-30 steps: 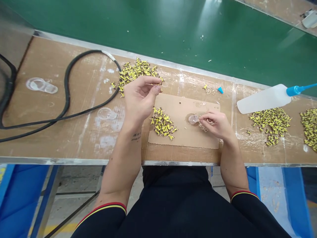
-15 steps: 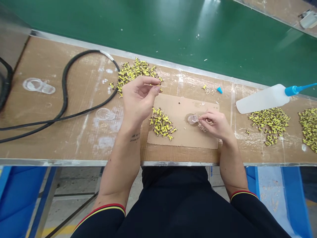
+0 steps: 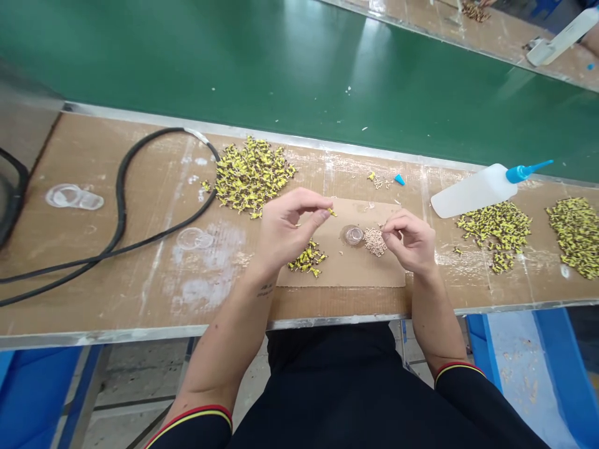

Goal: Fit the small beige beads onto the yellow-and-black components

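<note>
My left hand (image 3: pixel 292 227) is raised over the cardboard sheet (image 3: pixel 346 274), thumb and forefinger pinched on a small yellow-and-black piece (image 3: pixel 332 212). Under that hand lies a small heap of the same yellow pieces (image 3: pixel 309 259), partly covered by it. My right hand (image 3: pixel 412 240) hovers at the sheet's right side with its fingertips pinched together; what they hold, if anything, is too small to make out. Just left of its fingertips is a pile of tiny pale pieces (image 3: pixel 374 242). Beside that pile stands a small clear round dish (image 3: pixel 353 235).
A large yellow heap (image 3: pixel 253 174) lies behind my left hand, near a black cable (image 3: pixel 122 187). Toward the right are a white bottle with a blue nozzle (image 3: pixel 472 190), a blue cap (image 3: pixel 399 179) and more yellow heaps (image 3: pixel 496 227). A green belt (image 3: pixel 281 75) runs behind the table.
My right hand has drawn back from the clear dish, uncovering the pale pile. My left hand has moved right and nearer to it, a yellow piece now showing at its fingertips. The view has shifted.
</note>
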A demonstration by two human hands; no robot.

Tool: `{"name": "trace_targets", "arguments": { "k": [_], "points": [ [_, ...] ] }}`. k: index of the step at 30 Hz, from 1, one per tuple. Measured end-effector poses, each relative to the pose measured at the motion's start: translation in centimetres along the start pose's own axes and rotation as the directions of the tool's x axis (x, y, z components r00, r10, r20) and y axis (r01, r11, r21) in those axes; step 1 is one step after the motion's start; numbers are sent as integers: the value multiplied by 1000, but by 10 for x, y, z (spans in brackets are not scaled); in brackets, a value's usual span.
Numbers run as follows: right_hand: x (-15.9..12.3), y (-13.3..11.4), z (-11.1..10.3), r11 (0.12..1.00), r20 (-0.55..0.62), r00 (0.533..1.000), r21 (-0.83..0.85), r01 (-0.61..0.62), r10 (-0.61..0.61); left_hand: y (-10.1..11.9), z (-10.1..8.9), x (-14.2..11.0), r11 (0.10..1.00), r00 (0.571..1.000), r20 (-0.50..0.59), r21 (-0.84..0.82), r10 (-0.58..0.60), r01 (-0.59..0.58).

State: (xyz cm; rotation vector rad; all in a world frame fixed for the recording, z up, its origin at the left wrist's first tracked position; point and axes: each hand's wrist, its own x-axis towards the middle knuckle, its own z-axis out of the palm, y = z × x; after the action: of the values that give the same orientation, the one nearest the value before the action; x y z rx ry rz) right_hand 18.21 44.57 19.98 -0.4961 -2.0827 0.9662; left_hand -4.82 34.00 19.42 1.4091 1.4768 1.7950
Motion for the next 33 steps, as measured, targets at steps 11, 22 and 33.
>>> {"name": "trace_targets", "arguments": {
  "k": [11,22,33],
  "points": [
    [-4,-9,10,994,-61,997,93,59,-54,14,34,-20,998,991,130,-64,26,-18],
    [-5,-14,23,982,-37,999,186,-3,10,10,49,-33,997,998,69,-77,-4,9],
    [-5,-15,25,990,-27,998,132,-53,57,10,51,-34,999,996,78,-22,29,-28]
  ]
}}
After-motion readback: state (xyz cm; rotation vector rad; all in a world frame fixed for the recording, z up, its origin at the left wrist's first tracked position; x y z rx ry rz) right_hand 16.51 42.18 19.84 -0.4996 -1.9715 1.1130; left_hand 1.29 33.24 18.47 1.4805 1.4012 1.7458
